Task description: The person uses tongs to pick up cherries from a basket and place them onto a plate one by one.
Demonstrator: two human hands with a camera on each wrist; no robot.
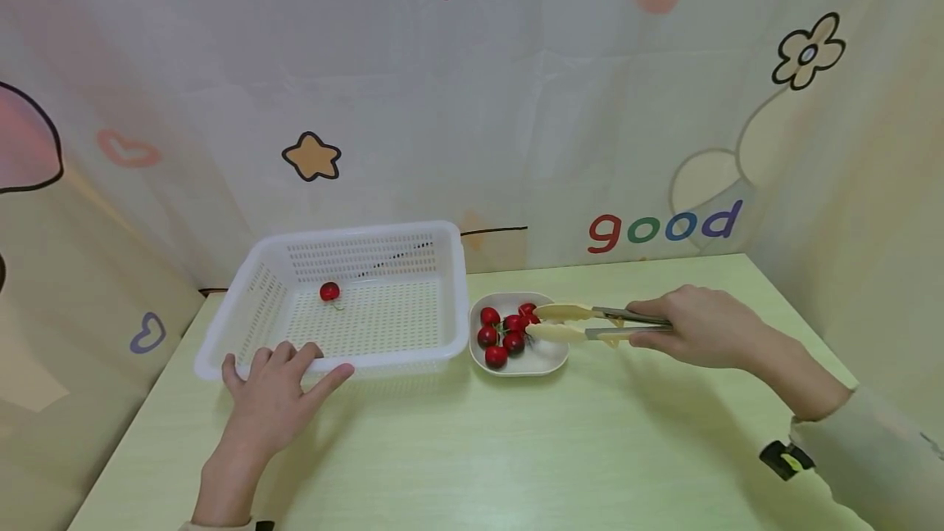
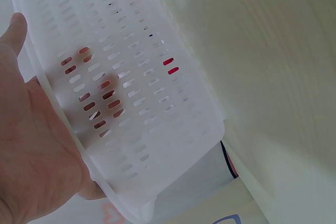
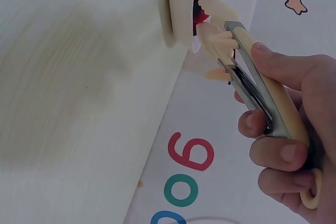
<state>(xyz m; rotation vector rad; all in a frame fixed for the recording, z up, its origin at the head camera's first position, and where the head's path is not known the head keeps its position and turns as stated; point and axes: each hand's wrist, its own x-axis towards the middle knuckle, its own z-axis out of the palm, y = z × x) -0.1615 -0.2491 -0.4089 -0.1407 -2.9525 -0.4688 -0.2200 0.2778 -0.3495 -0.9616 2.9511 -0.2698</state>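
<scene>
My left hand [image 1: 274,388] grips the near rim of a white perforated plastic basket [image 1: 460,285], its fingers hooked over the inside. Through the basket wall [image 2: 157,156] in the left wrist view, those fingertips show in the slots. One red cherry tomato [image 1: 329,292] lies in the basket. My right hand [image 1: 704,326] holds a pair of cream and grey tongs [image 1: 590,333], fingers wrapped round the handles in the right wrist view. The tong tips reach into a small white dish [image 1: 549,357], at several red cherry tomatoes [image 1: 496,356]; whether they pinch one I cannot tell.
The dish stands close against the basket's right side on a pale green-yellow table [image 1: 501,449]. A printed curtain [image 1: 516,105] hangs behind the table and along both sides.
</scene>
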